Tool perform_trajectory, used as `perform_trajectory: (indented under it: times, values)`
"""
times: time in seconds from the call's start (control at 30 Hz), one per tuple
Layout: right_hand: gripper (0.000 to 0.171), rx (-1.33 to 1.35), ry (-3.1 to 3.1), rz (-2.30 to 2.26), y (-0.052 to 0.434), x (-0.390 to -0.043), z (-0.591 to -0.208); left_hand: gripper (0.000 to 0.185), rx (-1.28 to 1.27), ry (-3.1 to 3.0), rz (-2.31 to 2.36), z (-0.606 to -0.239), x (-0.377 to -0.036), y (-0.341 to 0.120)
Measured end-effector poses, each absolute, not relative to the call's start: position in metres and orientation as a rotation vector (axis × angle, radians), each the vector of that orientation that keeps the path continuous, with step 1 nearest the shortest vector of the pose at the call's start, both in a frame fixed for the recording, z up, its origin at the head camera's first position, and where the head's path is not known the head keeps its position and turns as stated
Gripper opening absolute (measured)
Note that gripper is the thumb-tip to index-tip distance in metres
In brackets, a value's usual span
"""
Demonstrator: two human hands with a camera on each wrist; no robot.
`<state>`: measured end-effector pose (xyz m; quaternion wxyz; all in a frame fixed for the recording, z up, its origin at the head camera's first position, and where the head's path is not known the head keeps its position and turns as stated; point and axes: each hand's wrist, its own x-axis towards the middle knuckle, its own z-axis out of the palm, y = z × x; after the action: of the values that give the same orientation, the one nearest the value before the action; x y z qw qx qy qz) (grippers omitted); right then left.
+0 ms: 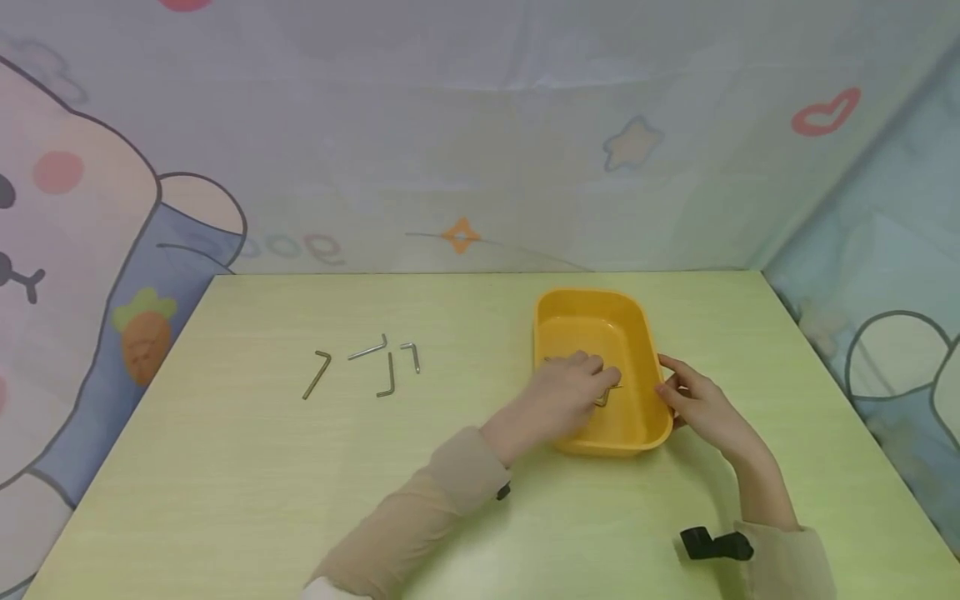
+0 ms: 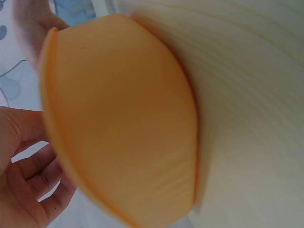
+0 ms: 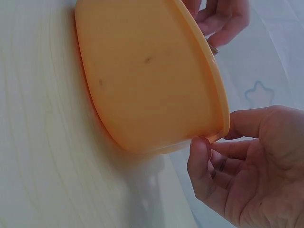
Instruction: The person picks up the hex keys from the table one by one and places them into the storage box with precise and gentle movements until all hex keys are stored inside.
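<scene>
A yellow plastic tray (image 1: 592, 302) stands on the right part of the table. My left hand (image 1: 566, 392) reaches over its left side, with curled fingers pinching a small L-shaped hex key (image 1: 606, 397) inside the tray. In the right wrist view, a bit of that metal key (image 3: 213, 49) shows by the fingertips at the rim. Another metal end (image 1: 547, 359) peeks out beside the knuckles; the rest is hidden. My right hand (image 1: 701, 408) grips the tray's right side, thumb at the rim and fingers against the outer wall.
Several L-shaped hex keys lie apart on the left half of the table: a longer one (image 1: 318, 375), a silver one (image 1: 367, 347), a short one (image 1: 414, 357) and another (image 1: 390, 377). A patterned cloth (image 1: 480, 167) hangs behind the table's back edge.
</scene>
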<state>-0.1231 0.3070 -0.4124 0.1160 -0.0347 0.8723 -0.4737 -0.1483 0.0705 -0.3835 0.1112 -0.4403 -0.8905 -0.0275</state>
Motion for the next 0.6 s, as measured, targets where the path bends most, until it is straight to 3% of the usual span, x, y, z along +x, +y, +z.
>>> perform_trajectory:
  times: [0.6]
  values:
    - [0.057,-0.101,2.570,-1.368,0.306,-0.122,-0.411,0.014,-1.343,-2.740,-0.250,-0.399,-0.164,0.083]
